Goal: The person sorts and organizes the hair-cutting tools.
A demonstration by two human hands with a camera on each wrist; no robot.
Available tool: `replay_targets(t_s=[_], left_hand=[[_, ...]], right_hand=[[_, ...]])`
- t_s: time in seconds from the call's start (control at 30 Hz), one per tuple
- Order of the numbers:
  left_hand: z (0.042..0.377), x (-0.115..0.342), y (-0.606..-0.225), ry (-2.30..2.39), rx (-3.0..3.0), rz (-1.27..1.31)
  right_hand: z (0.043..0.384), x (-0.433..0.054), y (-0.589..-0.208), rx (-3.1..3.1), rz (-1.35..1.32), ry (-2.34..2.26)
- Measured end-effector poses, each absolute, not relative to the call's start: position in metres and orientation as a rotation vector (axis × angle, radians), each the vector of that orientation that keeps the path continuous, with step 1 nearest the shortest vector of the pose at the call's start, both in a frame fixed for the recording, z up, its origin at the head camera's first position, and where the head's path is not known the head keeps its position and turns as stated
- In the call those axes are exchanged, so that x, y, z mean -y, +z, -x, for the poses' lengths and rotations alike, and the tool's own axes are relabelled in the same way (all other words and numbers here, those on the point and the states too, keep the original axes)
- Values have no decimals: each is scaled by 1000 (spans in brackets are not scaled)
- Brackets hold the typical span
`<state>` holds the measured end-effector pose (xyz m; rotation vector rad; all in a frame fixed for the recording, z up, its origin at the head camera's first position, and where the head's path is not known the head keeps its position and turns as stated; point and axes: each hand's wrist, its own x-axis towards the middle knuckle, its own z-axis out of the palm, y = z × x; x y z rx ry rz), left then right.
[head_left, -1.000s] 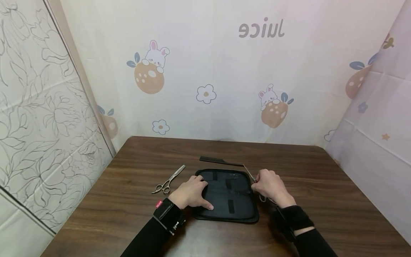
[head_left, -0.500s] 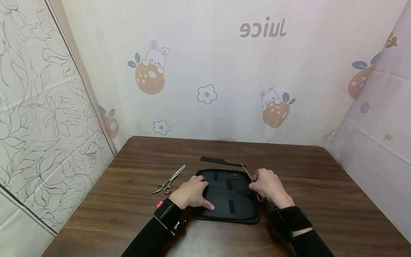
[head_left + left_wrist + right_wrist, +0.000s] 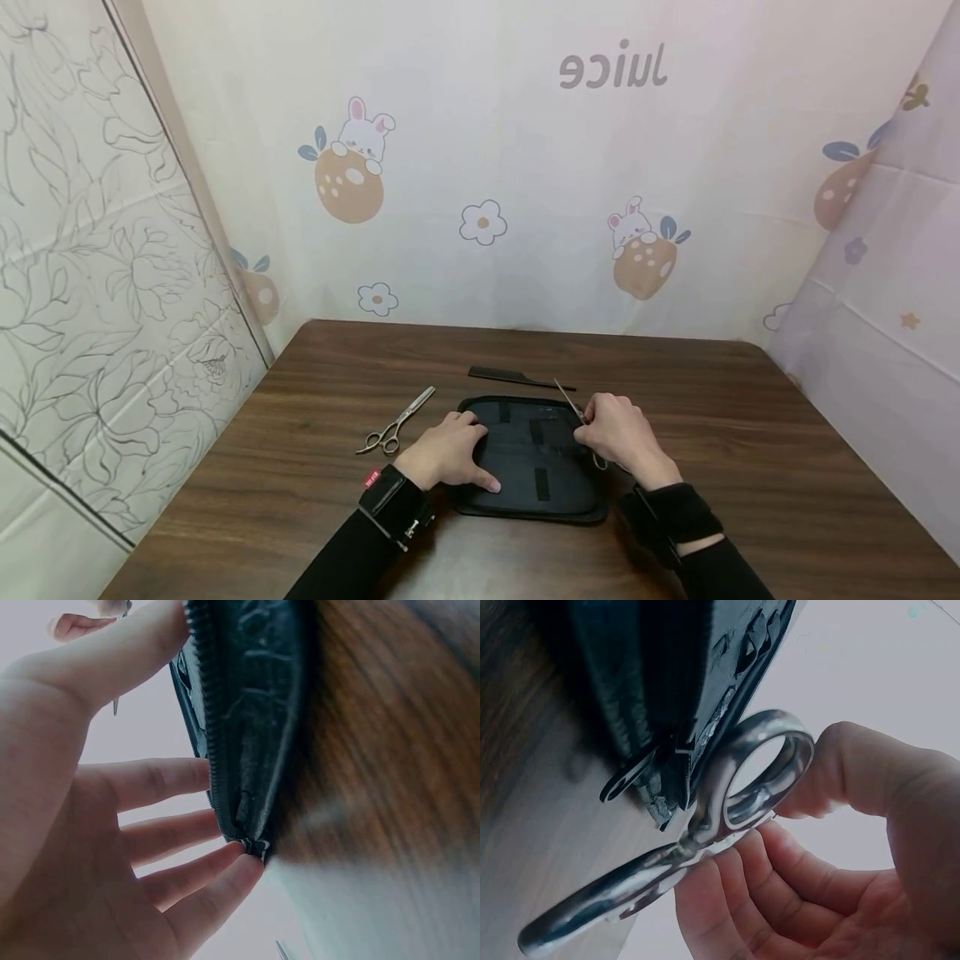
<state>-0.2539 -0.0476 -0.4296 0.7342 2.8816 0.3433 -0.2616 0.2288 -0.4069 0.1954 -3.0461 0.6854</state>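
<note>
A black zippered case (image 3: 517,492), with elastic loops on its inner face, lies on the table before me. My left hand (image 3: 446,450) rests at its left edge, thumb over the inner face. In the left wrist view its nearly straight fingertips touch the zipper rim (image 3: 217,750). My right hand (image 3: 622,433) pinches silver scissors (image 3: 567,400) between thumb and fingers, over the case's right edge. Their blades point up and to the left. The right wrist view has the metal finger ring (image 3: 804,746) close to the case's zipper end (image 3: 682,742).
Left of the case lies a second pair of silver scissors (image 3: 392,432), seemingly with a toothed blade. Behind the case is a black tail comb (image 3: 498,374). The brown wooden table (image 3: 300,467) ends at a printed curtain (image 3: 420,258).
My right hand has moved left with the scissors, bringing them from beside the case to over its right edge. The left hand has stayed in place.
</note>
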Motion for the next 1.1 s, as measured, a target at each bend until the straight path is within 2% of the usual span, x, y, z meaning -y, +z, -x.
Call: replay_targets(t_s=[1.1], left_hand=[[248,40,-425,274,-2946,-766]], right_hand=[[254,-211,-407,3001,-296,800]])
